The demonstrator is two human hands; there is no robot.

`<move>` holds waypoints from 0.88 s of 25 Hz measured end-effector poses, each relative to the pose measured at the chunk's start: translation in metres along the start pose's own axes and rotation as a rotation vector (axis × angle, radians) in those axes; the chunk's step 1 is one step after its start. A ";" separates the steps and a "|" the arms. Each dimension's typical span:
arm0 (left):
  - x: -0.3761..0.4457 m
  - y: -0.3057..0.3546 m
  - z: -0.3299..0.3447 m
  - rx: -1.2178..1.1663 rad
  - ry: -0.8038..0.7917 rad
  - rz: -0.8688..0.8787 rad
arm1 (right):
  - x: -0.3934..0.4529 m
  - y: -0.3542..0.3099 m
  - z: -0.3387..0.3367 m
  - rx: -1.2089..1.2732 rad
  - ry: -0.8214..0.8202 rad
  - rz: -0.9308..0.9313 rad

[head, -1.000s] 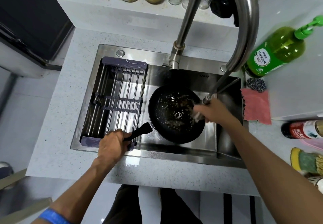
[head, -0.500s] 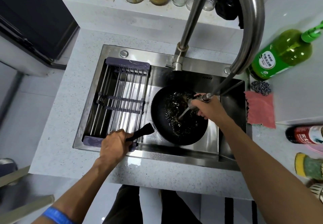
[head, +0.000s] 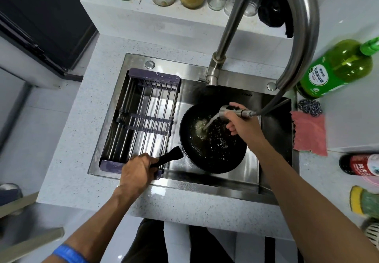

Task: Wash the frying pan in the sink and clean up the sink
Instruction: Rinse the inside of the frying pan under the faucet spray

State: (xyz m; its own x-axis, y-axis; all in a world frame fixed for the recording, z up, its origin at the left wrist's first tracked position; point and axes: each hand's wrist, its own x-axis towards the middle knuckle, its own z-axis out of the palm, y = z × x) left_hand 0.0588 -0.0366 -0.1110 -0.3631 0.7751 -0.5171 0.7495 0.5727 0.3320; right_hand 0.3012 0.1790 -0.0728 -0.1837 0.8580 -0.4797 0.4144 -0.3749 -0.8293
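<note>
The round black frying pan (head: 213, 139) sits in the right half of the stainless steel sink (head: 274, 180), just right of the purple-framed wire draining rack (head: 143, 123) that spans the left half. The left hand (head: 136, 172) grips the pan's black handle (head: 168, 157) at the near left, fingers curled round it. The right hand (head: 243, 124) holds the pull-out metal spray head (head: 231, 112) of the tall curved steel tap (head: 295, 27) over the far side of the pan, fingers wrapped round it, and a jet of water (head: 209, 123) strikes the pan's greasy floor, raising foam.

The step in hand looks like the first rinse. Next the pan probably needs scrubbing, which calls for the steel wool ball (head: 309, 108) or pink cloth (head: 309, 133) on the right counter and the green detergent bottle (head: 336, 68) beyond them.

Compared with half a second ago, the spray head has swung to the left, so the water now lands nearer the pan's left centre; the left hand's grip is unchanged.
</note>
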 end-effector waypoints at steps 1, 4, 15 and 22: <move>0.000 0.000 0.000 0.003 0.002 0.002 | 0.002 -0.003 0.001 0.029 0.001 -0.004; 0.000 0.000 -0.001 -0.012 0.011 0.005 | 0.005 -0.010 0.010 0.020 -0.059 -0.005; -0.001 0.001 -0.001 0.009 0.015 0.022 | 0.007 -0.016 0.026 0.018 -0.108 0.006; -0.003 0.005 -0.003 -0.007 -0.003 0.012 | -0.004 -0.015 0.024 -0.069 -0.220 0.087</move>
State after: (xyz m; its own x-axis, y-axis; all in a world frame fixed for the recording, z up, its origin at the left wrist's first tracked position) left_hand 0.0616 -0.0351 -0.1054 -0.3525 0.7811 -0.5153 0.7501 0.5651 0.3435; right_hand 0.2745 0.1734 -0.0652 -0.3309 0.7235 -0.6059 0.4960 -0.4129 -0.7639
